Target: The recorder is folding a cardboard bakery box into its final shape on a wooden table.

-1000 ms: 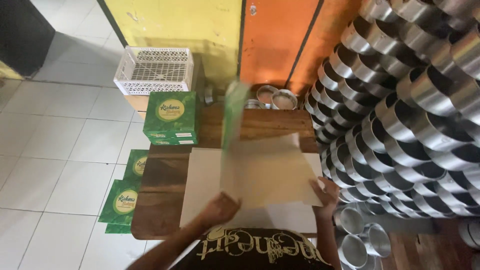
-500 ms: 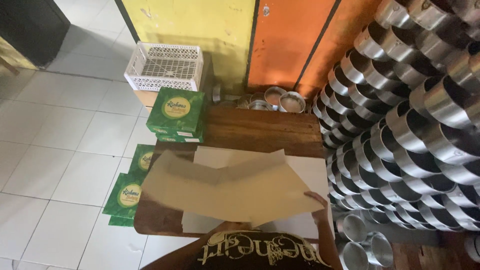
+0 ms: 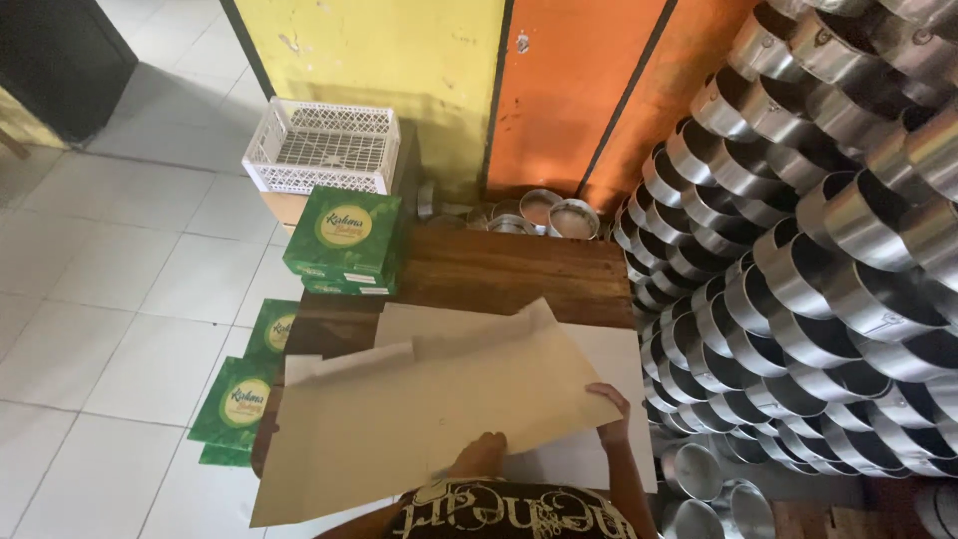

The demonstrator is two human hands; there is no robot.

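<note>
A flat unfolded cardboard box blank, tan side up, lies tilted across the front of a dark wooden table. My right hand grips its right edge. My left hand presses on its lower middle, fingers spread against the card. More pale flat sheets lie under the blank on the table. A stack of folded green boxes with a yellow round label stands at the table's far left corner.
Flat green blanks lie on the tiled floor left of the table. A white plastic crate stands by the yellow wall. Stacked shiny metal ring moulds fill the right side. Round tins sit behind the table.
The blank stood upright a second ago with its green side showing. It has since been laid down flat, tan side up, and pulled toward me and to the left.
</note>
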